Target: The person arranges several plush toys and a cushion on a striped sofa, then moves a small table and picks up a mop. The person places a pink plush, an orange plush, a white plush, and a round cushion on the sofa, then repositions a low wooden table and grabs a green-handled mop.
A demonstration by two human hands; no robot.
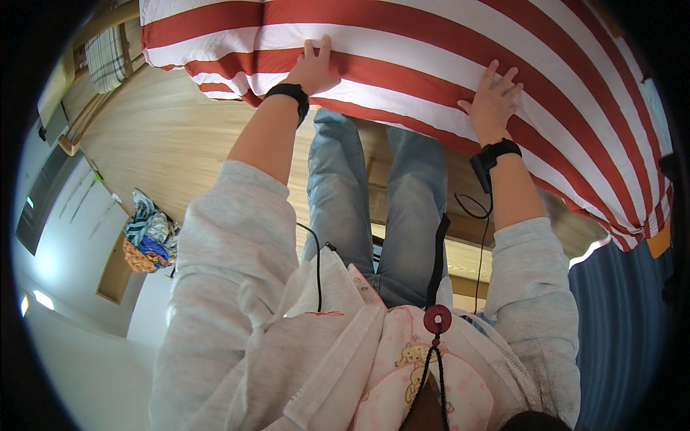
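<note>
A red-and-white striped bedsheet (409, 40) spreads across the top of the head view, over what looks like a bed. My left hand (315, 74) lies on its near part, two fingers extended and apart; the other fingers are partly hidden. Farther right, my right hand (495, 102) rests on the cloth with its fingers spread. Nothing shows within either hand. Beneath the left hand's side, the sheet's near edge hangs in folds. Black straps with devices circle both wrists, and a black cable (481, 258) runs down from the right one.
Wooden floor (161, 140) stretches to the left. A heap of colourful cloth (148, 237) lies beyond it, near a white wall. Wooden furniture with a checked cushion (105, 59) stands at upper left. A blue curtain (614, 323) hangs at right.
</note>
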